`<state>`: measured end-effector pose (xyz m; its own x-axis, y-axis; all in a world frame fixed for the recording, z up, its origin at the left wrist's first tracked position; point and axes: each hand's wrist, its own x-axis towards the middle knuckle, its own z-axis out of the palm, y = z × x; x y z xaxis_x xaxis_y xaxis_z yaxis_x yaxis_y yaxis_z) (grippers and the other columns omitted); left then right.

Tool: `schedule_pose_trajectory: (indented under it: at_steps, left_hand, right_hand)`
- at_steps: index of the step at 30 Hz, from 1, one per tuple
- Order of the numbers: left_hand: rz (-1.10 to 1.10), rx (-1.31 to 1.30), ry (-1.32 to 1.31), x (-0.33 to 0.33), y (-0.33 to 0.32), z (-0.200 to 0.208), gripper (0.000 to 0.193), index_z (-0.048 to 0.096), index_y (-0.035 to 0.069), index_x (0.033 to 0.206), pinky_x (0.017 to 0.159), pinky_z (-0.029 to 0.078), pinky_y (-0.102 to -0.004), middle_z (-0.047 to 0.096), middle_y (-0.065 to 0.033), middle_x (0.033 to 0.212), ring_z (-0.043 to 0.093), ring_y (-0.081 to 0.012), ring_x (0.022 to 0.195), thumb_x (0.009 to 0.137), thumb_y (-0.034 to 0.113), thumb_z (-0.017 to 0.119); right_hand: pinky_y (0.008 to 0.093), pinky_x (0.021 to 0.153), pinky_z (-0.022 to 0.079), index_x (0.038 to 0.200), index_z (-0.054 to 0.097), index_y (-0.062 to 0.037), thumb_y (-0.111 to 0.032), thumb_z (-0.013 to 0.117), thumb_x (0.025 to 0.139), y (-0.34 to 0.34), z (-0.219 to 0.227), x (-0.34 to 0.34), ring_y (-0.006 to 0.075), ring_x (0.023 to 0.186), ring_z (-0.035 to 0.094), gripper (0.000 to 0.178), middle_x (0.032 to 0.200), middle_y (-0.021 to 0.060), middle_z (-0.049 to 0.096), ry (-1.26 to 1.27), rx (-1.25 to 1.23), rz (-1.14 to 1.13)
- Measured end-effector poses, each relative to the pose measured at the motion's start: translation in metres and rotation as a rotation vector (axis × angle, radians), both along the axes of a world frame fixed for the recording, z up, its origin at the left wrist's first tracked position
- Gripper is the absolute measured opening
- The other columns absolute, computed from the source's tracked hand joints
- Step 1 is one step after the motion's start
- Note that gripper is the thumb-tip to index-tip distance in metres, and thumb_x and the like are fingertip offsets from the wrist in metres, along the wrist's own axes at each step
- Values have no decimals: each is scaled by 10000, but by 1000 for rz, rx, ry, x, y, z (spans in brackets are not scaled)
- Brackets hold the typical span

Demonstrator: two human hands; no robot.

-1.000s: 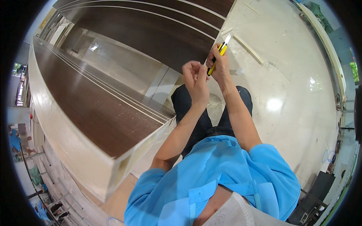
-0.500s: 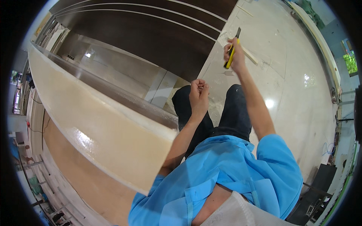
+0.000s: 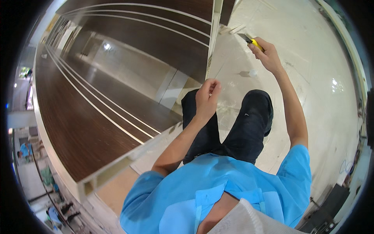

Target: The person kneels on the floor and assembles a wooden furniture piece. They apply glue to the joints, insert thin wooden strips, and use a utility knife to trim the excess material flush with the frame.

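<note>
A yellow and black utility knife (image 3: 258,43) is gripped in my right hand (image 3: 270,59), out ahead over the pale floor. Its dark blade sticks out toward the left, close to some thin pale strips (image 3: 236,29). My left hand (image 3: 206,99) is held above my left knee with its fingers curled in; whether anything small is pinched there cannot be seen. Just beyond that hand stands the end edge of a dark brown panel (image 3: 171,45) with pale stripes. A second dark striped panel (image 3: 89,128) lies to the left, beside my left forearm.
Between the two panels runs a recess with a shiny pale surface (image 3: 128,64). My dark-trousered knees (image 3: 255,111) are bent over the floor (image 3: 319,109). Black equipment (image 3: 331,202) stands at the lower right. People in blue show far off at the left rim.
My right hand has moved right, and the blade has swung from pointing forward to pointing left. The left panel now shows its dark striped face instead of a glossy cream one.
</note>
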<state>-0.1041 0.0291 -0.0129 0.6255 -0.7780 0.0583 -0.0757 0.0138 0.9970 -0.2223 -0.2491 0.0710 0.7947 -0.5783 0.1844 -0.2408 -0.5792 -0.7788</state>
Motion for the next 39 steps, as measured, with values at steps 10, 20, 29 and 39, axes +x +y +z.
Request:
schedule_pose_trajectory:
  at_steps: [10, 20, 29, 39]
  left_hand:
    - [62, -432, 82, -39, -140, 12, 564, 423, 37, 1485, 1107, 442, -393, 549, -122, 1403, 559, -196, 1274, 1095, 412, 584]
    - [585, -606, 435, -40, -223, 34, 651, 396, 131, 1493, 1145, 424, -464, 512, -50, 1387, 529, -201, 1302, 1087, 627, 509]
    - [867, -778, 280, -29, -247, 37, 510, 539, 140, 1267, 935, 428, -364, 524, 31, 1121, 483, -106, 1034, 1084, 616, 534]
    - [807, -1006, 335, -42, -281, 21, 402, 573, 117, 1202, 842, 417, -279, 546, 38, 1031, 492, -80, 935, 1097, 505, 586]
  right_hand:
    - [403, 615, 525, 1028, 690, -105, -372, 724, 999, -34, -10, 65, 287, 702, 695, 270, 839, 73, 704, -221, -515, 501]
    - [445, 608, 520, 1013, 635, -136, -276, 696, 947, -78, -9, 133, 327, 694, 699, 167, 809, 68, 708, -325, -665, 915]
    - [461, 649, 521, 1091, 592, -41, -160, 629, 1006, -78, -5, 120, 390, 739, 687, 151, 878, 192, 704, -294, -297, 1111]
    - [392, 733, 558, 1350, 580, 1, -69, 602, 1035, -98, -10, 92, 328, 772, 706, 323, 930, 177, 731, -158, -359, 1038]
